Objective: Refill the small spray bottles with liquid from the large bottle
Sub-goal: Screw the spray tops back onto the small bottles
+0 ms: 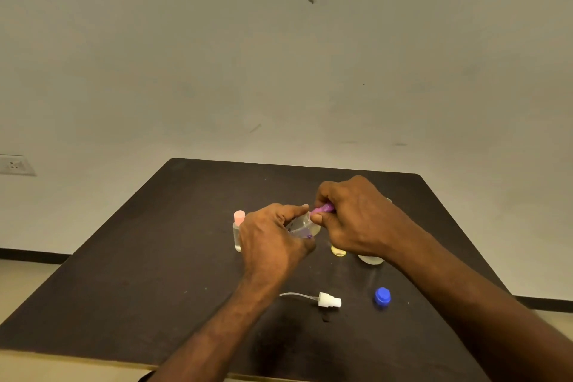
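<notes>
Above the dark counter (155, 257), the left hand (269, 239) is curling closed around a small clear spray bottle (300, 226), holding it tilted. The right hand (356, 220) is pinching that bottle's purple cap (322, 210) between thumb and fingers. A pink-capped bottle (238, 231) is standing just left. A white spray head (328, 300) and blue cap (383, 296) are lying nearer.

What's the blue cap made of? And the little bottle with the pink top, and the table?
The blue cap looks like smooth, shiny hard plastic, going by its bright even colour and moulded edges. The little bottle with the pink top seems clear plastic, maybe glass; you can see through it. The table looks like dark matt wood or laminate, scuffed in places.
</notes>
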